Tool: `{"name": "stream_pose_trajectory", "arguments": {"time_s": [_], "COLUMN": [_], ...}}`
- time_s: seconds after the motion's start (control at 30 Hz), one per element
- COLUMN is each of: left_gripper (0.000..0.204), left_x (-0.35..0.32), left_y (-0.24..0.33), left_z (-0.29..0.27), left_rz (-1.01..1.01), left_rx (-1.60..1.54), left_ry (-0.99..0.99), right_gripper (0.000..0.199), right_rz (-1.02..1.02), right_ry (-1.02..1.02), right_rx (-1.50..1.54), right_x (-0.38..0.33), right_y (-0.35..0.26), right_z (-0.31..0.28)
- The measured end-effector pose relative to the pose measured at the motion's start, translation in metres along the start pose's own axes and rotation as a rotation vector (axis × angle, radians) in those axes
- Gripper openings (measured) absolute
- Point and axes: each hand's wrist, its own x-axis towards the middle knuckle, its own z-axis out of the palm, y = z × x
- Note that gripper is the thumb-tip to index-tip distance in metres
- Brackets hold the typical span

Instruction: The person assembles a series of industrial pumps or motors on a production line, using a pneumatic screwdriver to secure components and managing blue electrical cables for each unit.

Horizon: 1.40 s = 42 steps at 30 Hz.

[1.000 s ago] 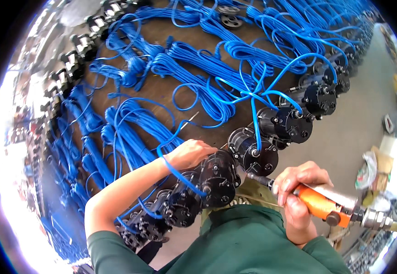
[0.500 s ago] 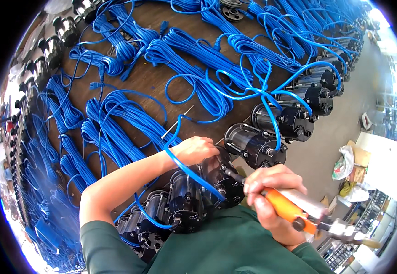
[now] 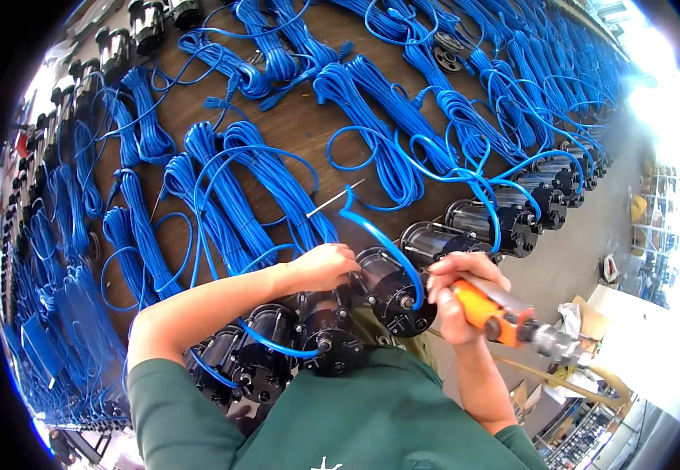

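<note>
My right hand (image 3: 465, 294) is closed around an orange-and-silver air screwdriver (image 3: 485, 309). Its bit end is hidden by my fingers, beside a clear-bodied cylinder (image 3: 391, 286) with a black end cap. A bright blue tube (image 3: 383, 239) arches up from a fitting on that cap. My left hand (image 3: 324, 268) has its fingers curled at the far end of the cylinders; what they pinch, if anything, is hidden. Just below this hand, another black-capped cylinder (image 3: 332, 341) leans against my green shirt. A thin pale rod (image 3: 336, 198) lies on the table past my left hand.
Bundled blue cables (image 3: 371, 133) cover much of the brown table (image 3: 285, 117). Similar cylinders (image 3: 504, 219) line the table's near edge on both sides. A hose (image 3: 610, 384) trails from the screwdriver. White boards and bags (image 3: 582, 321) stand at the right.
The screwdriver has drawn back from the cylinder's end cap, with its bit no longer visible there. The view has shifted, and that cylinder now sits apart from the one on its left.
</note>
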Motion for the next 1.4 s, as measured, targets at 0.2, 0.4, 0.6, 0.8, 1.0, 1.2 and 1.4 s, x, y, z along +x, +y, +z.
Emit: {"name": "stream_pose_trajectory", "arguments": {"time_s": [0.2,0.4,0.6,0.8,1.0,1.2,1.4], "left_gripper": [0.017,0.016,0.015,0.016,0.028,0.01,0.018], "left_x": [-0.009,-0.012,-0.013,-0.009,-0.032,-0.009,0.119], "left_y": [-0.007,-0.008,-0.007,0.001,0.116,0.317,0.228], "left_z": [0.017,0.024,0.028,0.013,-0.128,-0.023,0.183], "left_rz": [0.056,0.04,0.044,-0.087,-0.725,-0.206,-0.718], "left_rx": [-0.015,0.009,0.002,0.029,0.274,0.432,-0.242], "left_ry": [0.13,0.161,0.175,0.039,-0.093,1.404,1.296], "right_gripper": [0.038,0.032,0.024,0.025,0.031,0.033,0.03], "right_rz": [-0.053,-0.018,-0.291,-0.214,-0.204,-0.44,-0.276], "right_ry": [0.009,-0.113,-0.336,-0.402,-0.402,-0.449,-0.491], "right_rx": [0.217,0.214,-0.008,-0.052,0.175,0.649,0.615], "right_x": [-0.007,-0.022,-0.02,-0.011,-0.006,0.015,0.01], "right_y": [-0.079,-0.058,-0.015,-0.021,-0.051,-0.121,-0.101], "right_z": [0.004,0.039,0.046,0.047,0.009,-0.111,-0.155]}}
